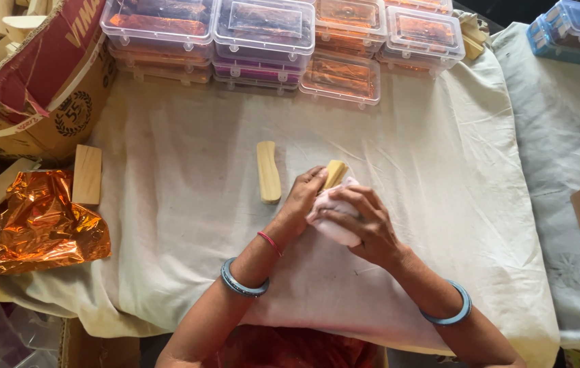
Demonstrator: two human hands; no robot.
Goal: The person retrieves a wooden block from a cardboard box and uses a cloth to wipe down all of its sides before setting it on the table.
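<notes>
Head view, looking down on my two hands over a table draped in a cream cloth (406, 177).

My left hand (300, 201) is curled around the lower part of a pale wooden piece (335, 173); the thumb and fingers grasp it, and only its upper end shows above my fingertips. My right hand (365, 225) is closed over a wad of white cloth (331, 221), pressing it against the same wooden piece from the right side. The wad bulges out below and to the left of those fingers. Both hands touch each other around the piece. I cannot tell how much of the wood is wrapped, since the cloth and fingers hide it.

Just beyond my left fingertips, to their left, a second wooden piece (268, 172) lies flat on the cloth, apart from the hand. Farther left of my left fingers, a rectangular wooden block (87, 174) rests beside crumpled orange foil (31, 221), with a torn cardboard box (38, 88) above them.

Well ahead of both sets of fingers, clear plastic lidded boxes (263, 34) are stacked in a row along the far edge. To the far right of my right fingers sits a blue-edged plastic box (573, 27).

Blue bangles ring both wrists; a red thread is on the left.
</notes>
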